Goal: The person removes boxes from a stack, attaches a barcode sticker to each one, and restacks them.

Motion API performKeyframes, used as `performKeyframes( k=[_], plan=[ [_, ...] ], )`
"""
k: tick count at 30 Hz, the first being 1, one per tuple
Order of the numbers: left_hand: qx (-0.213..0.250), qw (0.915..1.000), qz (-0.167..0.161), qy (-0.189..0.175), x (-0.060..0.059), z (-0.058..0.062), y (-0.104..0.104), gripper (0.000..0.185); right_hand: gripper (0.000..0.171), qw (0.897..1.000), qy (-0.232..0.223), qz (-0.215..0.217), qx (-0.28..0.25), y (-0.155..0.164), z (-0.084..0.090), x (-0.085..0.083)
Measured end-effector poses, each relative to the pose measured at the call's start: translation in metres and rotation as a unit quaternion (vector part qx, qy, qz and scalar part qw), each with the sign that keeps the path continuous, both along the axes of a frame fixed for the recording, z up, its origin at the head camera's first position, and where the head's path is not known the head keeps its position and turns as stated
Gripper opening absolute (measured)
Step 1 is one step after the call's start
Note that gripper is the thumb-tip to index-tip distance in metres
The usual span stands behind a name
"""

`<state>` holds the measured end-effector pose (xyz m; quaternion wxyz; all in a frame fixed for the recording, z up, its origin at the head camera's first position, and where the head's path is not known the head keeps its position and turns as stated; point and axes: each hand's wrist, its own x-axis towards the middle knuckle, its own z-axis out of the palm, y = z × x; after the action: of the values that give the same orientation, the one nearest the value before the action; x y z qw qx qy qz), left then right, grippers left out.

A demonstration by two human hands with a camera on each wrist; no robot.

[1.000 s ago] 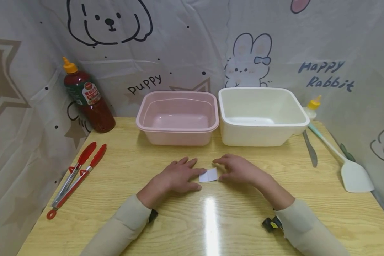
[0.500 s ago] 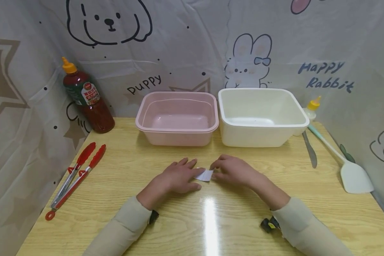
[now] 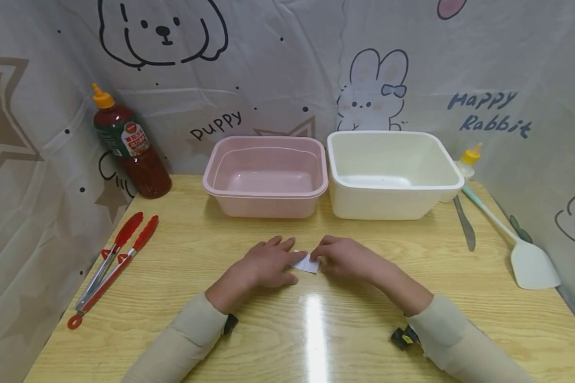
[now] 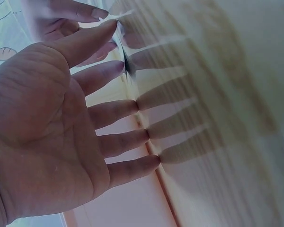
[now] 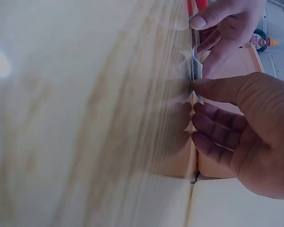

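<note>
Vs 0.5 s ago: right hand (image 3: 347,259) shifted slightly left, covers more of paper slip (image 3: 307,263). Left hand (image 3: 264,264) flat, fingers straight, tips pressing slip's left edge. Right fingertips on its right edge; pinching or only pressing, cannot tell. Slip on table (image 3: 220,298), centre front. Pink tub (image 3: 266,176), white tub (image 3: 390,173) behind, well apart; red tongs (image 3: 112,260) far left.

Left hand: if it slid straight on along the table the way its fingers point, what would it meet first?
The left hand points rightward; its fingers already touch the small white paper. Just past it lies the right hand, probably next.
</note>
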<state>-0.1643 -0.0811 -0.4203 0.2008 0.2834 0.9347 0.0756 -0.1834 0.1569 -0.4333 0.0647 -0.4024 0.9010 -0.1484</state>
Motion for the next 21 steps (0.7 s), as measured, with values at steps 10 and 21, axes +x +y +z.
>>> performKeyframes(
  k=[10,21],
  plan=[
    [-0.004,0.9999,-0.003,0.015,-0.0013,-0.0018,0.0022,0.064,0.016,0.999,0.030,0.003,0.011,-0.0016,-0.0019,-0.0017],
    [0.000,0.9954,0.002,0.096,-0.0029,-0.0024,0.0084,0.045,0.044,0.998,-0.010,-0.053,0.028,-0.0084,-0.0015,0.0025]
  ],
)
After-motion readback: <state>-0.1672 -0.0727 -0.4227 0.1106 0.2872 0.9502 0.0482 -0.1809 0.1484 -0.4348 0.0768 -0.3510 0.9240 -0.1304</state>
